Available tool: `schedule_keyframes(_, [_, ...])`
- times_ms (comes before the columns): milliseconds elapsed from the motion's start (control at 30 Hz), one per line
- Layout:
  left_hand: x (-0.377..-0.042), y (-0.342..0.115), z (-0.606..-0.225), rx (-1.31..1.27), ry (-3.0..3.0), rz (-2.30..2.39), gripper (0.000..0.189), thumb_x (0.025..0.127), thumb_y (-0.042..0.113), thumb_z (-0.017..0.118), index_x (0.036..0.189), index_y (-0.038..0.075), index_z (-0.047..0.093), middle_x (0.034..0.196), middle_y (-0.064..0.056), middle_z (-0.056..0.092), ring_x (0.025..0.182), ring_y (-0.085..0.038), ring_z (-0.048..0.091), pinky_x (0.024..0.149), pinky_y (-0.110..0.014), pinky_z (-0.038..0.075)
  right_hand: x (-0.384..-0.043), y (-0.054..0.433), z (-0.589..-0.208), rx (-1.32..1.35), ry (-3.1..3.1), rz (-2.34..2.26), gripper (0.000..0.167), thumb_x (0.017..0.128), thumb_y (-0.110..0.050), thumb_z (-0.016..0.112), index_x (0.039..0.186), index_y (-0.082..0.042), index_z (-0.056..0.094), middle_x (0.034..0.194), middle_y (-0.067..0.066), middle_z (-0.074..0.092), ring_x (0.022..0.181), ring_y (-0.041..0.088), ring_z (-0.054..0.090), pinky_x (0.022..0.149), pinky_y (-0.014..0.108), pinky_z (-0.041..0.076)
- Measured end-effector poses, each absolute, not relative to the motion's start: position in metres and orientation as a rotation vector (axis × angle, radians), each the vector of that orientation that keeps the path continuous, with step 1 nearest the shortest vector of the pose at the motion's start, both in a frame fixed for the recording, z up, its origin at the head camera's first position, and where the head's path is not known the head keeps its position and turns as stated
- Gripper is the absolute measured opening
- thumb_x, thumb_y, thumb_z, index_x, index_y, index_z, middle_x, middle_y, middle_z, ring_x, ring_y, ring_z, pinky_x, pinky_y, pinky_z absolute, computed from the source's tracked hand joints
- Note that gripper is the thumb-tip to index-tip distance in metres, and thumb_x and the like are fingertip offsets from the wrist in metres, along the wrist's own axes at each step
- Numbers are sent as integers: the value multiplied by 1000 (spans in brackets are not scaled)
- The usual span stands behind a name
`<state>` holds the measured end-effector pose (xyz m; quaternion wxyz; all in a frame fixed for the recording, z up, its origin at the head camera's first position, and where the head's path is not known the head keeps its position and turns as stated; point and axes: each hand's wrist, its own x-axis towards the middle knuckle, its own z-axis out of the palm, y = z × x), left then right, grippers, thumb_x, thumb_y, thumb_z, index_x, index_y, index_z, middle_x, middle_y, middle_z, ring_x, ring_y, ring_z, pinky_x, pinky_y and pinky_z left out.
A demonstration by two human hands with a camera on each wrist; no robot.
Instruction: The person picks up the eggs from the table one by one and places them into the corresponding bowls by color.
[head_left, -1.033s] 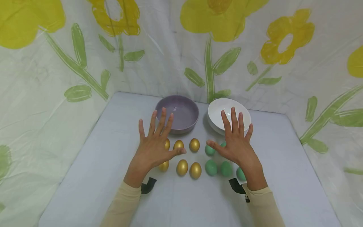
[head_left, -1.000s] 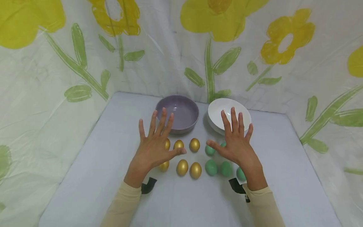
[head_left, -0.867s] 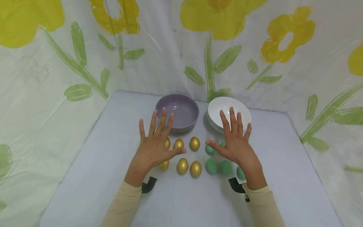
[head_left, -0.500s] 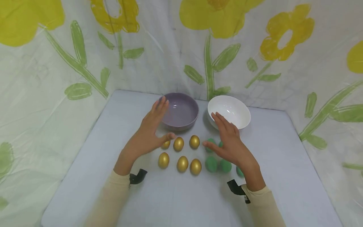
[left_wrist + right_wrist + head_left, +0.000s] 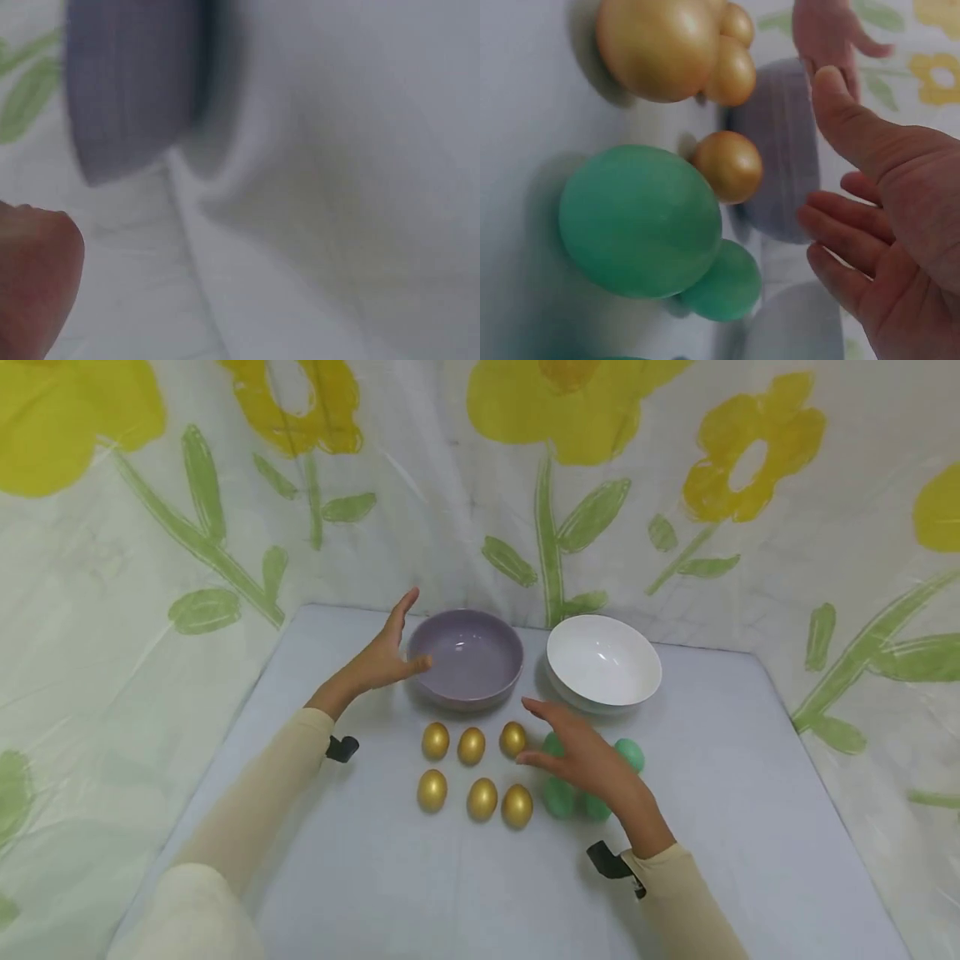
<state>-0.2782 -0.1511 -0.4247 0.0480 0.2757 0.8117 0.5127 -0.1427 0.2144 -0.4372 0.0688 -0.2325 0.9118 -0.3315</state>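
My left hand (image 5: 381, 653) is held beside the left rim of a purple bowl (image 5: 468, 664), thumb spread from the fingers. In the left wrist view a gap shows between one fingertip (image 5: 37, 277) and the bowl's blurred side (image 5: 135, 82). Above the green eggs (image 5: 629, 753) hovers my right hand (image 5: 581, 753), fingers extended and thumb apart, holding nothing. It hides part of that group. Several gold eggs (image 5: 482, 798) lie in two rows left of it. The right wrist view shows a green egg (image 5: 641, 221) and a gold egg (image 5: 729, 166) below the palm.
A white bowl (image 5: 603, 662) stands at the back, right of the purple one. Both bowls are empty inside. The white table (image 5: 420, 885) meets a flower-printed curtain (image 5: 420, 510) behind and at the sides. Dark wrist mounts (image 5: 609, 862) stick out from the sleeves.
Both hands were spread over the eggs. My left hand has moved forward and left to the purple bowl's side; my right hand has turned inward and moved slightly back and left.
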Motion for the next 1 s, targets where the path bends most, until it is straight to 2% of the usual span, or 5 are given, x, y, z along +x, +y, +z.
schedule_keyframes(167, [-298,-155,-454,812,2403,1435,164,63,78,87,166,10,-22,175,-14,-19,162,-37,-12,128,-63,6,-150,211,-445,-755,2730,-973,85,90,-49,83,162,-23,45,161,-7,49,151,19,42,122,44,37])
schedule_keyframes(467, [-310,-154,-482,746,2475,1322,157,66,43,103,166,37,-18,178,-6,-6,163,-30,6,127,-59,22,-162,201,-451,-808,2740,-827,69,91,-28,87,152,-16,58,149,-5,62,142,17,54,118,39,42])
schedule_keyframes(600, [-303,-157,-479,703,2515,1271,154,65,46,103,167,40,-12,177,-6,1,160,-36,16,124,-62,26,-166,195,-454,-843,2729,-780,56,92,-24,85,144,-14,66,138,-4,69,133,17,61,114,37,47])
schedule_keyframes(767, [-294,-161,-474,666,2526,1272,154,65,48,102,168,40,-13,177,-8,1,159,-39,17,123,-65,25,-173,193,-451,-865,2714,-709,49,94,-28,83,140,-17,69,131,-8,72,121,13,66,106,35,52])
schedule_keyframes(1000, [-294,-150,-469,647,2511,1271,155,64,55,101,169,35,-11,176,-8,3,157,-36,22,122,-62,30,-195,200,-397,-942,2679,-900,52,94,-41,83,141,-24,69,135,-12,71,126,9,65,106,34,52])
